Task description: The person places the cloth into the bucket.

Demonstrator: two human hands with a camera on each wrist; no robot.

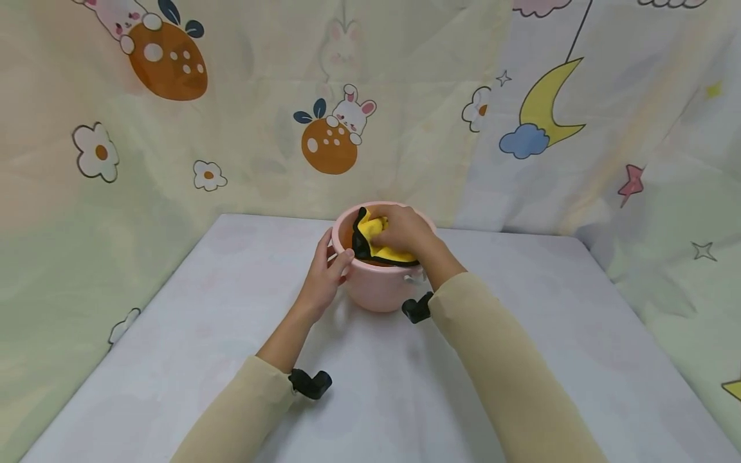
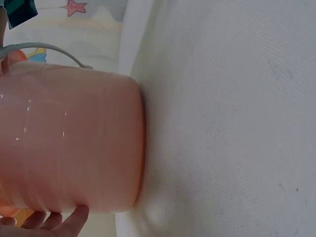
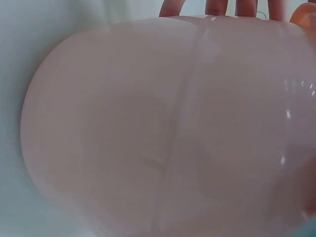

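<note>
A pink bucket stands upright on the white table, its wall filling much of both wrist views. My left hand holds the bucket's left side, thumb at the rim and fingers along the wall. In the left wrist view, fingertips of the left hand press the wall. Reaching in over the rim, my right hand grips a yellow cloth with black edging in the bucket's mouth. The lower part of the cloth is hidden inside. Orange shows on the bucket's inner wall.
The bucket's grey handle hangs at its side. Beneath everything lies a white tabletop. A printed fabric curtain with rabbits, flowers and a moon rises behind the table's back edge. Black camera mounts sit at both wrists.
</note>
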